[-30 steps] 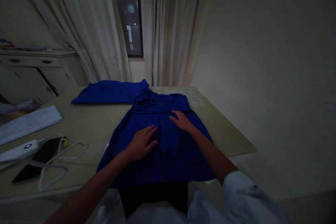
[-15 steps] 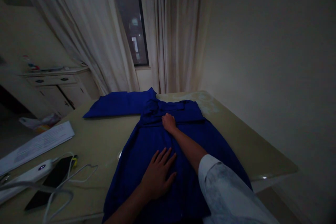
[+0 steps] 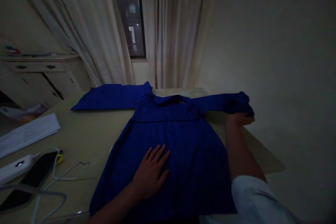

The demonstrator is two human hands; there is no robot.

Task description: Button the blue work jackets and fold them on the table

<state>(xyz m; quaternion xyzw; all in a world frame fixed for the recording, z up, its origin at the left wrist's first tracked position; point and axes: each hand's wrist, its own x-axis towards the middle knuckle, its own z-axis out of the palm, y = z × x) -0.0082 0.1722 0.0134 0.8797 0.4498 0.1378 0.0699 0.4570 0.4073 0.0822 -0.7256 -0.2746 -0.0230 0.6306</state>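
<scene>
A blue long-sleeved shirt (image 3: 173, 136) lies spread on a pale table (image 3: 86, 129), collar toward the window. My left hand (image 3: 152, 173) rests flat on its lower body, fingers stretched out. My right hand (image 3: 240, 118) is at the table's right edge, closed on the end of the shirt's right sleeve (image 3: 225, 102), which is pulled straight out to the right. The left sleeve (image 3: 105, 97) lies flat toward the far left.
On the table's left lie a sheet of paper (image 3: 27, 133), a white power strip (image 3: 14, 169), a dark phone (image 3: 28, 182) and white cables (image 3: 69, 171). Curtains (image 3: 170, 28), a dark window and a cabinet (image 3: 39, 77) stand behind. A bare wall is on the right.
My right hand left the shirt's collar area and drew the right sleeve, previously folded over the chest, out to the right. My left hand stayed flat on the shirt.
</scene>
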